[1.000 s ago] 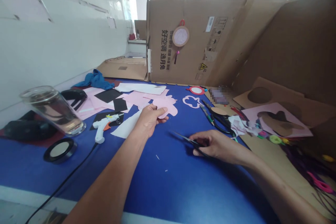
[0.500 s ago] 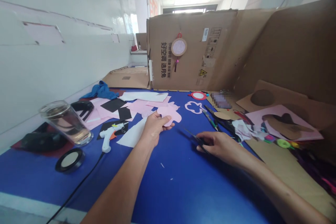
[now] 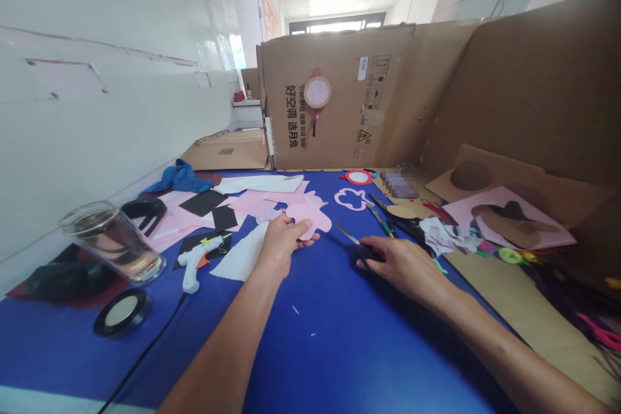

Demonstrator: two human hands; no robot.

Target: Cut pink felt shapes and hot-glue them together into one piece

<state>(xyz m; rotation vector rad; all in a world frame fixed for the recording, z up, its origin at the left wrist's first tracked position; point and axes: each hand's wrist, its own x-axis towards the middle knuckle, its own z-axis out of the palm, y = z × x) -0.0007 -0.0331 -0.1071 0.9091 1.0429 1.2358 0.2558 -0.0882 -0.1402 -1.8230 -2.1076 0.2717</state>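
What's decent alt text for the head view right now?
A person's left hand holds a pink paper cutout above a blue table, while the right hand holds scissors pointing toward the cutout. A white glue gun, a glass of liquid and paper pieces are at left; tall cardboard stands behind.

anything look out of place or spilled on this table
Nothing looks spilled. Two small pale scraps lie loose on the blue table like stray offcuts, and a crumpled white wad sits by the flat pink sheet at right. The glass seems to lean, probably from lens distortion.
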